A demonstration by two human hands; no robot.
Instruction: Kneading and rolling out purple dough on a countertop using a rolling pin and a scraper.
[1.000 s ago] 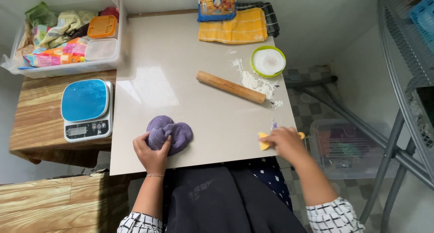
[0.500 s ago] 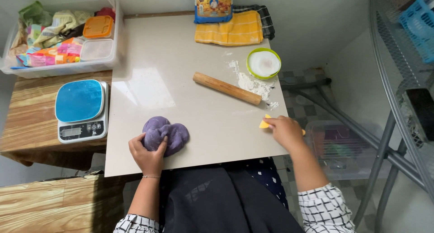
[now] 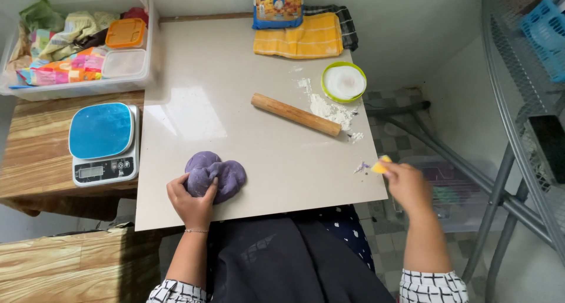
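Two hands are at work on the pale board. The left hand is closed around the near edge of the purple dough, fingers curled over it and pinning it near the board's front left. The right hand pinches a small yellow scraper just off the board's front right corner, beside a few purple crumbs. A wooden rolling pin lies aslant mid-board, well apart from both hands, with loose flour at its far end and a green-rimmed flour bowl just beyond. A blue-topped kitchen scale sits on the wooden table to the left; a clear bin of packets stands behind it, and a yellow cloth lies at the far edge. In my judgement, the dough is best held flat and steady with the whole palm, the scraper kept at a low angle so it lifts residue cleanly, and the crumbs gathered toward the lump rather than off the edge.
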